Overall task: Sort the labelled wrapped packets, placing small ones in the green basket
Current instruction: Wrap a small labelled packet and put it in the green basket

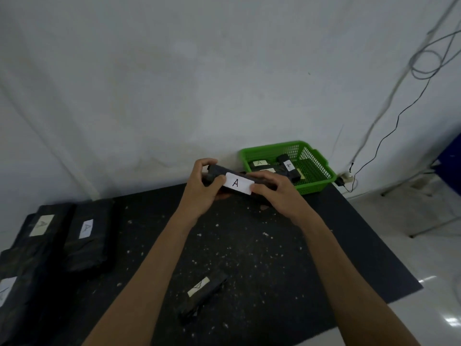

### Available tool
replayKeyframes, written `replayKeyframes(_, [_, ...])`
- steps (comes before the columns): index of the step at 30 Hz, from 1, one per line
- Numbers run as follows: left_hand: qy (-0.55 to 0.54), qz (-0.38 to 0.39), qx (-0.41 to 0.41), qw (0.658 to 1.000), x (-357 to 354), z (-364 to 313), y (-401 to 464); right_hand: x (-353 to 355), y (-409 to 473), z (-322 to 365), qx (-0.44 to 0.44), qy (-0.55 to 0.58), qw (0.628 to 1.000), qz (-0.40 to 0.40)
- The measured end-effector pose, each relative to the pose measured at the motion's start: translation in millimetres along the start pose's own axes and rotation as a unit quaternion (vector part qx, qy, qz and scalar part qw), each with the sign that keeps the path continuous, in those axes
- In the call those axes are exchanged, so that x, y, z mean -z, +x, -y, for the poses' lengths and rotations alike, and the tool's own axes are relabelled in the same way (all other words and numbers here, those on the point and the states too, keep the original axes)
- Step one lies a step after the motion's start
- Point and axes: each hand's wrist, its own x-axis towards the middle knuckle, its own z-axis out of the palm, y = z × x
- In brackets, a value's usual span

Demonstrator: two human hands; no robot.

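Both hands hold one small black wrapped packet (pixel 238 183) with a white "A" label, lifted above the far part of the dark mat. My left hand (pixel 203 187) grips its left end and my right hand (pixel 273 189) grips its right end. The green basket (pixel 318 179) stands just behind and to the right, against the wall, with several small labelled packets (pixel 287 166) inside. Another small labelled packet (pixel 203 297) lies on the mat near me. Large black labelled packets (pixel 86 236) sit stacked at the left.
The dark mat (pixel 274 258) is speckled with white crumbs and lies on a pale tiled floor. A white wall rises right behind it. Cables hang at the right, down to a socket (pixel 346 177) beside the basket. Metal legs (pixel 424 221) stand at the far right.
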Motion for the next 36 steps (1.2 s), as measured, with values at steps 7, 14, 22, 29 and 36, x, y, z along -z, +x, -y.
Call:
replayKeyframes(7, [-0.013,-0.012,0.017,1.0,-81.8,18.2,49.6,76.6,36.9,-37.0,0.005,0.045,0.999,-0.023])
replayKeyframes(14, [-0.068,-0.047,0.109,0.991,-161.0,57.6,98.2,160.0,68.7,-102.1,-0.041,-0.04,0.998,0.027])
replayKeyframes(22, [0.1,0.034,0.126,0.986,-212.7,106.5,140.0,204.2,88.6,-182.5,-0.097,-0.093,0.987,-0.093])
replayKeyframes(29, [0.437,0.025,0.077,0.896,-195.9,156.1,178.6,225.3,133.8,-212.3,-0.174,-0.185,0.937,-0.239])
replayKeyframes(36, [0.457,0.009,0.092,0.885,-180.2,181.2,203.2,217.1,192.0,-242.7,-0.226,-0.289,0.908,-0.203])
